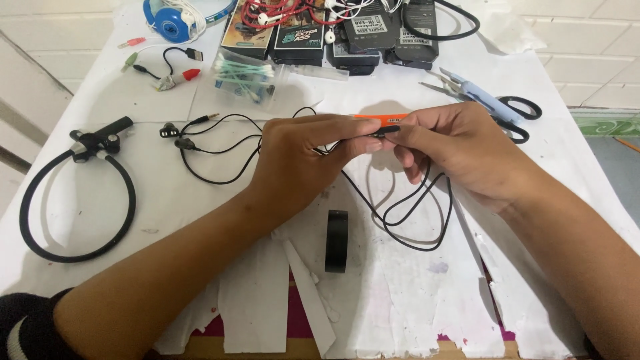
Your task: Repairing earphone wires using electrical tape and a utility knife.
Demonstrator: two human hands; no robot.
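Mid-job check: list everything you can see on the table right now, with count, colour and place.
earphone cable: one, black, looped on the table middle, pinched by both hands; earbuds and plug lie left of the hands
tape roll: one, black, on edge below the hands
neckband: one, black, far left
scissors: one, black handles, pale blue sheath, upper right
orange tool: one, behind the fingers, kind unclear
swab bag: one, clear, top centre
boxes: several, mostly dark, top edge
headphones: one, blue, top left
small plugs: a few, red, green, black, upper left
table: one, white covering, torn at near edge
left hand: centre, pinching cable
right hand: centre right, pinching cable
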